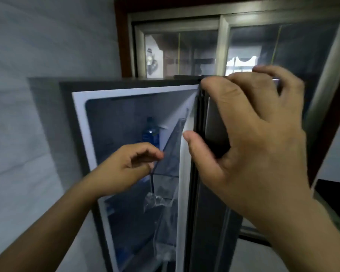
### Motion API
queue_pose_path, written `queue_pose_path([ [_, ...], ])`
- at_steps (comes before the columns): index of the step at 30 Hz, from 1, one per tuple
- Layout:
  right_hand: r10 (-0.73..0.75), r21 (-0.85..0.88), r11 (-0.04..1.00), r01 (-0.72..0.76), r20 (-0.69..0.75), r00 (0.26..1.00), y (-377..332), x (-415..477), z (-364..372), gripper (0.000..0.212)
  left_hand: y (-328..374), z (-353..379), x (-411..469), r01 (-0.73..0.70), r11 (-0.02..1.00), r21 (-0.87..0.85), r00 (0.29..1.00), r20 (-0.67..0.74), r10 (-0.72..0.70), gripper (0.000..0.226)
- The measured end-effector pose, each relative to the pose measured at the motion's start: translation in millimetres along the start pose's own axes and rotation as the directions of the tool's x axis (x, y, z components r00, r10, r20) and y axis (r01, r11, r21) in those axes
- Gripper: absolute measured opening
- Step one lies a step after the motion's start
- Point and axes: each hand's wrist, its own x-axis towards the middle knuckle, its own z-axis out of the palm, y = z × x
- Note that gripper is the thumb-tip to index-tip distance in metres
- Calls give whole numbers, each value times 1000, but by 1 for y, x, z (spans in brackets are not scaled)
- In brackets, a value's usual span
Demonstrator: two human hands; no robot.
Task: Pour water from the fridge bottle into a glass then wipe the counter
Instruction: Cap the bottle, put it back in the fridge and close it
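So: bottle (pixel 150 132) stands upright, long axis vertical, deep inside the open fridge (pixel 82 122), up and just right of the left hand (pixel 124 163). Left fingers loosely curled, holding nothing. Right hand (pixel 249 138) clamped on the door edge (pixel 199 154), so left is nearer.

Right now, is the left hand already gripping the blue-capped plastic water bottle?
No; the left hand hangs empty before the fridge, with the blue-capped plastic water bottle untouched behind it.

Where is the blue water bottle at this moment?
In the head view, the blue water bottle stands upright inside the open fridge, left of centre, just above the left hand and left of the door edge gripped by the right hand.
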Motion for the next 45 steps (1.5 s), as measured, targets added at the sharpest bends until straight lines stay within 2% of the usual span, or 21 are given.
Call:
queue_pose_path([
  [1,15,-5,1000,-15,-54,998,-12,6,15,55,-1,-11,-11,0,1000,-13,999,-33,-1,19],
  [3,113,-89,990,-111,23,993,-52,18,48,62,-3,-32,-33,-16,996,-92,994,-110,6,18],
  [6,82,-285,956,-69,35,996,-85,33,77,69,-7,-58,-61,-64,985,-159,972,-233,25,20],
  [8,80,-332,941,-68,24,996,-102,45,96,69,-11,-72,-77,-79,993,-89,952,-301,48,18],
  [10,101,-329,940,-87,26,995,-117,52,120,70,-18,-82,-87,-69,995,74,923,-373,92,25],
  [12,86,-305,950,-68,46,995,-128,58,144,70,-25,-89,-91,-29,977,212,883,-452,125,43],
  [15,21,-250,968,-3,70,997,-137,68,179,65,-44,-95,-83,51,963,264,861,-500,91,87],
  [19,-33,-85,996,35,35,999,-141,74,213,57,-83,-101,-69,174,980,94,893,-436,-117,121],
  [21,-45,-9,999,45,-32,998,-136,71,221,50,-95,-100,-65,148,986,69,904,-414,-107,125],
  [25,-65,12,998,66,-70,995,-132,70,226,42,-104,-94,-63,113,990,87,907,-416,-67,127],
  [30,-78,40,996,80,-45,996,-135,63,224,48,-111,-89,-60,90,991,99,891,-454,-35,120],
  [34,-88,40,996,84,98,991,-135,28,221,59,-112,-73,-67,94,992,89,878,-477,-41,104],
  [38,-123,106,989,101,228,966,-134,-11,202,55,-97,-38,-95,154,988,0,876,-462,-137,93],
  [41,-40,192,981,-28,341,939,-131,-48,173,47,-66,-9,-123,153,987,-54,843,-514,-158,79],
  [43,47,211,966,-148,421,906,-120,-78,150,39,-46,12,-137,91,996,9,831,-552,-71,75],
  [45,119,171,959,-226,482,868,-104,-109,124,31,-32,34,-143,47,998,39,848,-529,-19,65],
])
